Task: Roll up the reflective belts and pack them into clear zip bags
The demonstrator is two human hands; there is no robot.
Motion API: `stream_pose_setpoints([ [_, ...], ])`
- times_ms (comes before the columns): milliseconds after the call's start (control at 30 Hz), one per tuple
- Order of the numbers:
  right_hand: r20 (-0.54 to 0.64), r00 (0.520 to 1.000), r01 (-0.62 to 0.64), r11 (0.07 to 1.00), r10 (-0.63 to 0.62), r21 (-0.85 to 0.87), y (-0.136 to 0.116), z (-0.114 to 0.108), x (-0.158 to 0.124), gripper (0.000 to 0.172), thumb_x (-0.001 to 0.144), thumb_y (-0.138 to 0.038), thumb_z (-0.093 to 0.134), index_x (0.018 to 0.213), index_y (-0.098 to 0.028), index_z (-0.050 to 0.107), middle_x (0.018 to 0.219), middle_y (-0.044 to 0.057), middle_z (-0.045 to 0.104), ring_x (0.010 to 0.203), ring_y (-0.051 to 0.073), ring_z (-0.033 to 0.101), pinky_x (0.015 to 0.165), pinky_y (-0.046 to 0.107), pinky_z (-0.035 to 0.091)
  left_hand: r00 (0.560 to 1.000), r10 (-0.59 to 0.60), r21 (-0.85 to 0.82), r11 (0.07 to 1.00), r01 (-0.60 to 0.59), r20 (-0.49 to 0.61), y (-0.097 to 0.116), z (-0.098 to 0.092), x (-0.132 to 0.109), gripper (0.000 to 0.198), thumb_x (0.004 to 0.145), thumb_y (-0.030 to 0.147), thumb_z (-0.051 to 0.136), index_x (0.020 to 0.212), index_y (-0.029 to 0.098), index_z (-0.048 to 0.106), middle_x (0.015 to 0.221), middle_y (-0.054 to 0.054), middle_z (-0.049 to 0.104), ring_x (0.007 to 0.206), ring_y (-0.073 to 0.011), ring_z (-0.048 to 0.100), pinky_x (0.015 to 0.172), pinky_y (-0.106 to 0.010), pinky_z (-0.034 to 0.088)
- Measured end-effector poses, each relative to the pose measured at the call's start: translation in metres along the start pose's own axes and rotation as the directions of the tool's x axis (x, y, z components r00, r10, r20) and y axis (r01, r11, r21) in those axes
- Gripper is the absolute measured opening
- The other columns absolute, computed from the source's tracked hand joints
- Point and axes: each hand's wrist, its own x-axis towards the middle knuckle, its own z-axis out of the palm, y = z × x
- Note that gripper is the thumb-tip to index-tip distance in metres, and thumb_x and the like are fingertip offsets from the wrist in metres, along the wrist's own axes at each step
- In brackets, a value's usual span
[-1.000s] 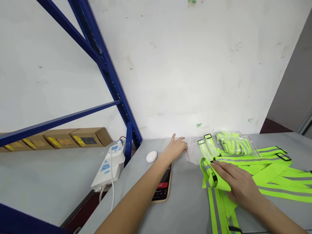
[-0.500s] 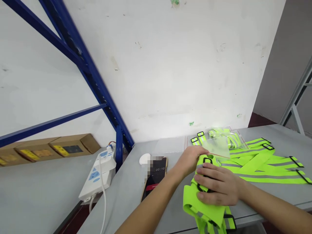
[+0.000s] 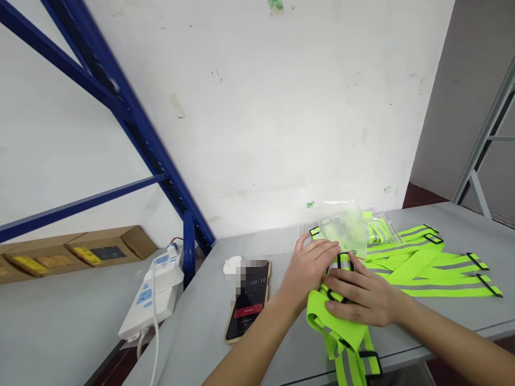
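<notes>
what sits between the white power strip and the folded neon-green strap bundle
In the head view: a rounded white object, a black-screened phone in a tan case, then the person's left forearm.

Gray table (image 3: 193, 327), phone (image 3: 247, 311), reflective straps (image 3: 418, 264)

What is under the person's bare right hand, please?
Under the right hand lies a folded neon-green fabric strap bundle with rectangular black buckles; whatever the hand covers cannot be seen.

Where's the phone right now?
In the head view, the phone lies on the grey table, to the left of the person's left hand, beside the white round object, with the power strip farther left.
</notes>
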Motion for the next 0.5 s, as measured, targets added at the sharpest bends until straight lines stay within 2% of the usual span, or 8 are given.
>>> stream_pose_setpoints([
  [100,0.008,1.000,0.002,1.000,-0.002,0.000,0.000,0.001,-0.003,0.054,0.061,-0.042,0.070,0.113,-0.039,0.058,0.128,-0.005,0.052,0.127,0.011,0.049,0.128,0.058,0.017,0.994,0.070,0.067,0.996,-0.065,-0.082,0.002,-0.004,-0.002,0.029,0.095,0.021,0.042,0.110,0.025,0.067,0.119,0.000,0.064,0.111,-0.0174,0.055,0.110,-0.038,0.018],
  [200,-0.016,1.000,0.023,0.999,-0.022,0.047,0.003,0.000,-0.007,0.054,0.062,-0.041,0.069,0.115,-0.036,0.058,0.125,-0.004,0.054,0.127,0.011,0.049,0.127,0.057,0.019,0.993,0.072,-0.086,0.993,-0.081,-0.096,0.005,-0.012,-0.002,0.025,0.094,0.021,0.048,0.104,0.026,0.069,0.116,0.001,0.064,0.108,-0.0161,0.050,0.102,-0.033,0.031],
  [267,-0.047,0.999,0.028,0.997,-0.025,0.074,0.004,-0.001,-0.006,0.055,0.062,-0.037,0.068,0.116,-0.032,0.058,0.124,-0.002,0.054,0.129,0.013,0.048,0.129,0.053,0.023,0.998,-0.029,-0.265,0.964,0.015,-0.048,0.009,-0.016,-0.002,0.024,0.094,0.025,0.049,0.103,0.028,0.071,0.124,0.000,0.059,0.116,-0.0167,0.044,0.102,-0.031,0.035],
  [333,-0.096,0.995,0.010,0.995,0.000,0.101,0.000,-0.003,0.001,0.052,0.065,-0.032,0.065,0.117,-0.028,0.057,0.126,0.000,0.053,0.133,0.015,0.046,0.128,0.048,0.028,0.978,-0.207,-0.476,0.861,0.178,-0.009,0.016,-0.018,-0.003,0.021,0.091,0.030,0.056,0.106,0.032,0.071,0.138,0.001,0.046,0.128,-0.0177,0.037,0.108,-0.032,0.032],
  [400,-0.171,0.981,-0.071,0.986,0.097,0.152,-0.010,-0.008,0.010,0.045,0.071,-0.026,0.059,0.116,-0.023,0.055,0.126,0.002,0.053,0.134,0.014,0.046,0.126,0.043,0.034,0.897,-0.442,-0.779,0.568,0.265,-0.016,0.026,-0.013,-0.003,0.033,0.087,0.036,0.061,0.119,0.038,0.062,0.146,0.003,0.037,0.135,-0.0178,0.034,0.110,-0.031,0.032],
  [433,-0.194,0.959,-0.170,0.967,0.206,0.188,-0.015,-0.011,0.014,0.040,0.076,-0.025,0.054,0.115,-0.018,0.053,0.124,0.004,0.054,0.134,0.011,0.047,0.125,0.038,0.038,0.819,-0.573,-0.924,0.300,0.237,0.025,0.032,-0.009,-0.002,0.043,0.086,0.038,0.060,0.128,0.041,0.054,0.145,0.003,0.038,0.135,-0.0173,0.036,0.106,-0.030,0.037],
  [467,-0.266,0.907,-0.272,0.936,0.327,0.226,-0.018,-0.015,0.017,0.038,0.079,-0.029,0.050,0.114,-0.014,0.051,0.121,0.006,0.055,0.130,0.007,0.049,0.123,0.031,0.042,0.724,-0.681,-0.984,0.028,0.173,0.108,0.038,-0.004,-0.001,0.049,0.083,0.042,0.062,0.131,0.041,0.050,0.143,0.003,0.042,0.133,-0.0171,0.040,0.101,-0.027,0.042],
  [500,-0.300,0.813,-0.433,0.863,0.499,0.260,-0.020,-0.020,0.017,0.038,0.080,-0.034,0.049,0.113,-0.014,0.053,0.116,0.005,0.057,0.126,0.000,0.050,0.125,0.023,0.041,0.651,-0.715,-0.966,-0.202,0.159,0.256,0.044,0.002,0.000,0.057,0.078,0.044,0.067,0.132,0.037,0.050,0.141,0.001,0.046,0.130,-0.0184,0.043,0.097,-0.026,0.045],
])
